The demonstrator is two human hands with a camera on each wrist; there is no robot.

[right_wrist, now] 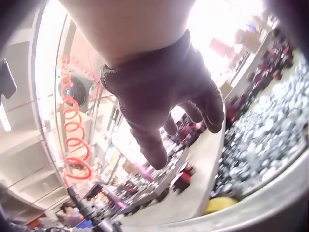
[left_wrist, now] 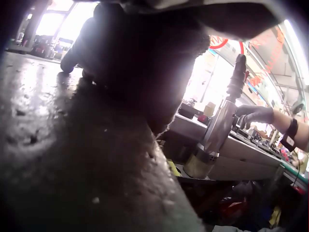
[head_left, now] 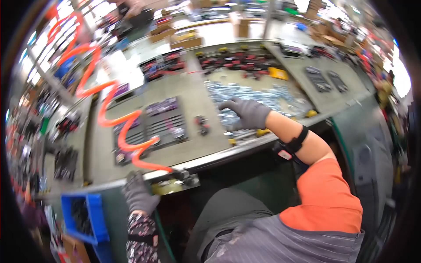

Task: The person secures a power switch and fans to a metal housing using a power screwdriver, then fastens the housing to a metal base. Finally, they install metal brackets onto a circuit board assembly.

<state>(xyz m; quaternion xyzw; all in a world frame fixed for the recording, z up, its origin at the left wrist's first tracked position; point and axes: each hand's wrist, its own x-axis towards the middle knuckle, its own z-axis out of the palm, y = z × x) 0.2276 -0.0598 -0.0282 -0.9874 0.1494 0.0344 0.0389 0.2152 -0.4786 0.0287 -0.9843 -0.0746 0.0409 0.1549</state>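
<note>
Currently right hand [head_left: 247,113] hovers, fingers spread and holding nothing, over the pile of small silvery parts [head_left: 272,97] far right on the bench [head_left: 197,101]. Left hand [head_left: 138,193] lies at the near edge beside the air tool [left_wrist: 217,130]; whether it grips anything I cannot tell. Likely risks: a broad grab scatters loose parts over the near edge, or the orange coiled hose [head_left: 118,120] drags the tool off.

The left hand [head_left: 139,195] and the right hand [head_left: 247,113] are gloved in grey, and bright orange is shown by the coiled hose [head_left: 116,118] and the short sleeve [head_left: 326,197]. The bin [head_left: 94,215] is coloured blue, the apron [head_left: 280,241] is marked with fine grey stripes, and the metal parts [head_left: 263,98] are seen as silvery
</note>
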